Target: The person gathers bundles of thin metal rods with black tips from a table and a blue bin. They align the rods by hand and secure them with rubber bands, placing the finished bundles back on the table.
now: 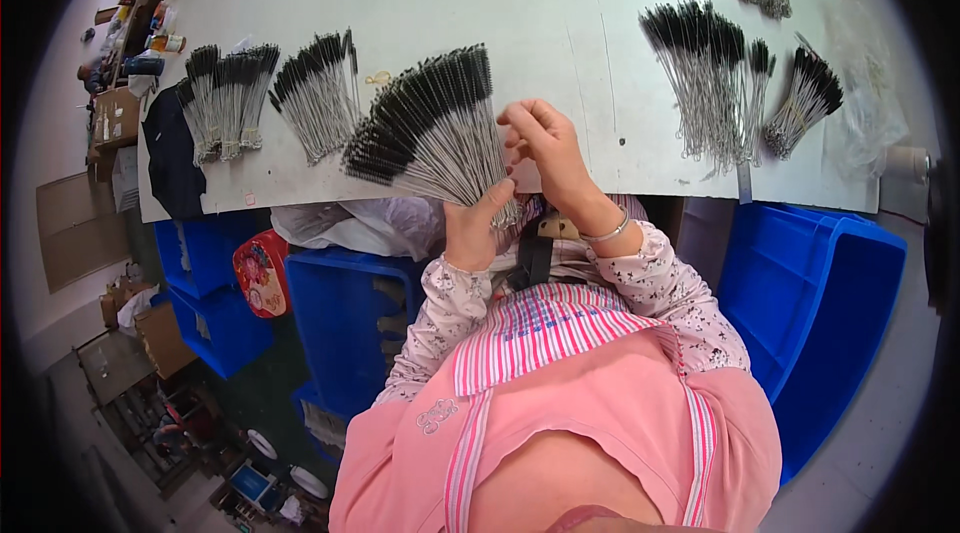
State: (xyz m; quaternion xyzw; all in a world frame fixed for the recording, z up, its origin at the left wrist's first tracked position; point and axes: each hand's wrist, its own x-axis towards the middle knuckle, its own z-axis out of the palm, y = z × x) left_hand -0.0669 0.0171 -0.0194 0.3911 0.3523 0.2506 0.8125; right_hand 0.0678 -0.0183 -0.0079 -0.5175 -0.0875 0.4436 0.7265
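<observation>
A thick fan of wire-handled cleaning brushes (pixel 440 123) with black bristles spreads out over the near edge of the white table. My left hand (pixel 474 229) grips the bundle low on its looped wire ends, with the bristles pointing up and to the left. Beside the fan's right edge is my right hand (pixel 548 148), fingers curled in and thumb drawn close to them. Whether a brush is between those fingers is hidden.
On the white table (pixel 560 23), more brush bundles (pixel 315 98) lie to the left, and a loose pile (pixel 695 83) and a tied bundle (pixel 804 101) to the right. Blue crates (pixel 800 303) stand below the edge on both sides. Clear plastic (pixel 865 93) lies far right.
</observation>
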